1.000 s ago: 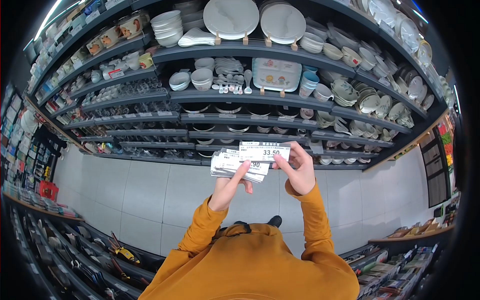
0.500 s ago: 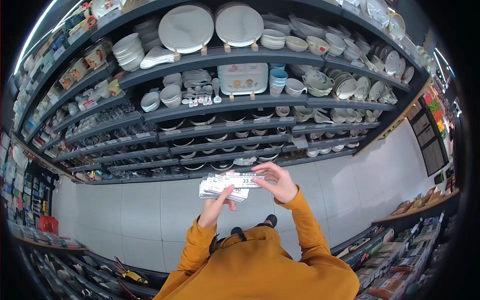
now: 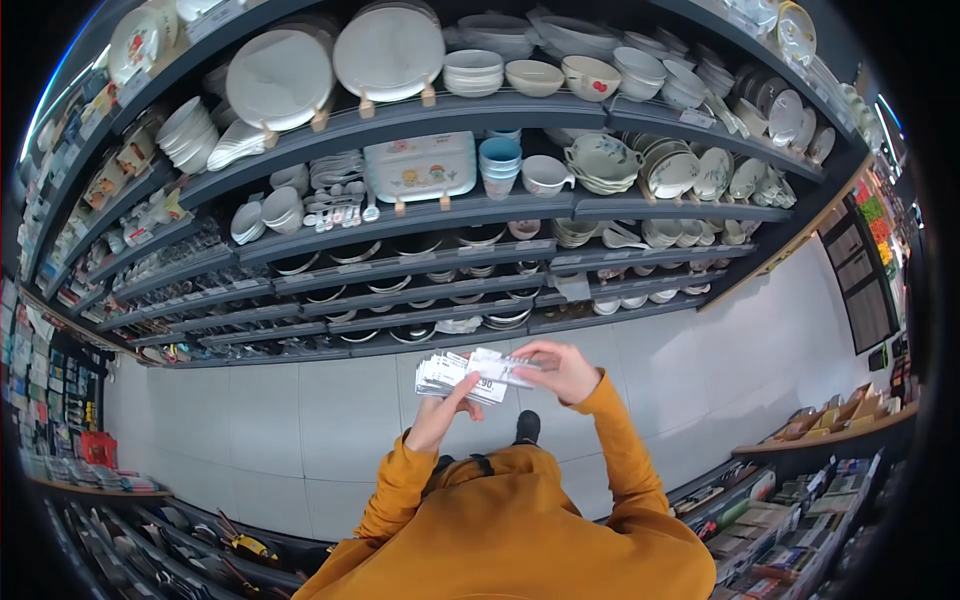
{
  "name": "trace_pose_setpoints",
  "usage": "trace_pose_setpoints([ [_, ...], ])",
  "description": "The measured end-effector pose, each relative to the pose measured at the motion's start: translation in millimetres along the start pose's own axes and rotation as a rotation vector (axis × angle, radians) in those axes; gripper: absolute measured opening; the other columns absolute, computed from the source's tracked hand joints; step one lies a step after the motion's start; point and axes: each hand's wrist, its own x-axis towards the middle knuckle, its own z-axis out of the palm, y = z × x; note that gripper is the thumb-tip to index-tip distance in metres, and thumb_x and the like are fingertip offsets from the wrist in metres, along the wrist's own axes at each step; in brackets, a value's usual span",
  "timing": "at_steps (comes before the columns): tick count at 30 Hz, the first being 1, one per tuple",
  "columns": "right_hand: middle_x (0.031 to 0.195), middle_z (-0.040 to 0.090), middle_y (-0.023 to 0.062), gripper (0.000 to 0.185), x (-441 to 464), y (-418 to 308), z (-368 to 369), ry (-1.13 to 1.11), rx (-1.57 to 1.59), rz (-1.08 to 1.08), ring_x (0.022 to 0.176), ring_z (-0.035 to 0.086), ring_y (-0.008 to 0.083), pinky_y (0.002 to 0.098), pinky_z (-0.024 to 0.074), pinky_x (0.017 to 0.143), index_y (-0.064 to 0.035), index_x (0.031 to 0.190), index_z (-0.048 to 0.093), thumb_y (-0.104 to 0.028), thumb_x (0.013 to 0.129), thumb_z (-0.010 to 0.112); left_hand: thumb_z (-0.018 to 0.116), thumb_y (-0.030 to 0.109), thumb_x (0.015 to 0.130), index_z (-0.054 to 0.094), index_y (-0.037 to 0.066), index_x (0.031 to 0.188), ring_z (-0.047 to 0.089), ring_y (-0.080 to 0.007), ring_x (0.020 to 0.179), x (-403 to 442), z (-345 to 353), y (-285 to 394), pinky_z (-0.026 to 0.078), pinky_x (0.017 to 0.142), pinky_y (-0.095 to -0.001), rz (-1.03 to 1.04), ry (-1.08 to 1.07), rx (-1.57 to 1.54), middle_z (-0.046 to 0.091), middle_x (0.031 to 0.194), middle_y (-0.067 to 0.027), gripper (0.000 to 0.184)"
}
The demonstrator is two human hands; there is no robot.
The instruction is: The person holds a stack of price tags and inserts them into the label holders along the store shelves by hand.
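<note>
A fanned stack of white printed price labels (image 3: 440,376) rests in my left hand (image 3: 437,418), whose thumb presses on the top. My right hand (image 3: 562,372) pinches one price label (image 3: 497,367) by its right end, over the upper right part of the stack. That label is blurred, so its print is unreadable. On the stack beneath it, part of a price ending in "90" shows. Both hands are at waist height, in front of the shelving and above the floor.
Ahead stands a long dark shelf unit (image 3: 400,232) with white plates (image 3: 388,52), bowls (image 3: 592,78), blue cups (image 3: 499,166) and a cartoon tray (image 3: 420,168). Grey floor tiles (image 3: 262,415) run between it and lower displays behind me. A red object (image 3: 98,448) stands at far left.
My view has shifted to the right along the shelves and closer to them. The right-hand label, earlier readable as 33.5-something, is now tilted and blurred. One foot has stepped forward.
</note>
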Motion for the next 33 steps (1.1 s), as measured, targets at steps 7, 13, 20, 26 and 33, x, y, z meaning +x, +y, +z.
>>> trace_pose_setpoints([
  [7,0.086,0.068,0.0081,0.021,89.4,49.9,-257.3,0.235,-0.325,-0.212,0.074,0.061,0.0115,0.0266,0.05,0.069,-0.0008,0.102,0.066,-0.016,0.087,0.064,0.054,0.017,0.093,0.054,0.007,0.112,0.06,-0.0122,0.072,65.3,89.5,-31.5,0.045,0.05,-0.0234,-0.051,0.033,-0.089,0.06,0.116,-0.012,0.022],
  [13,0.085,0.069,0.012,0.017,181.2,111.2,-425.2,0.293,-0.839,-0.132,0.078,0.065,0.0211,0.0321,0.0502,0.075,-0.0017,0.097,0.067,-0.014,0.085,0.063,0.054,0.018,0.093,0.054,0.009,0.107,0.062,-0.0115,0.076,93.9,141.2,-51.1,0.045,0.049,-0.0216,-0.125,0.049,-0.153,0.06,0.115,-0.0115,0.016],
  [20,0.087,0.069,0.0126,0.019,219.2,149.3,-458.7,0.351,-0.847,-0.111,0.084,0.066,0.025,0.0335,0.0504,0.077,-0.0051,0.098,0.068,-0.017,0.084,0.065,0.056,0.02,0.091,0.054,0.01,0.107,0.063,-0.0106,0.079,119.8,160.9,-59.1,0.043,0.048,-0.0196,-0.147,0.093,-0.193,0.062,0.114,-0.0113,0.018],
  [26,0.091,0.068,0.0122,0.019,209.8,139.6,-455.1,0.231,-0.828,-0.064,0.088,0.066,0.0257,0.0335,0.0499,0.08,-0.0031,0.098,0.067,-0.016,0.084,0.065,0.056,0.019,0.091,0.054,0.01,0.107,0.063,-0.0106,0.079,139.3,173.2,-63.2,0.044,0.049,-0.0199,-0.176,0.103,-0.197,0.062,0.113,-0.0109,0.018],
  [33,0.09,0.068,0.0059,0.018,227.3,159.3,-471.5,0.08,-0.51,-0.099,0.085,0.061,0.0146,0.0286,0.0476,0.082,-0.0012,0.1,0.066,-0.014,0.087,0.063,0.056,0.019,0.091,0.054,0.01,0.108,0.063,-0.0109,0.08,150.5,177.2,-65.9,0.045,0.05,-0.0201,-0.196,0.107,-0.169,0.062,0.113,-0.0108,0.02],
])
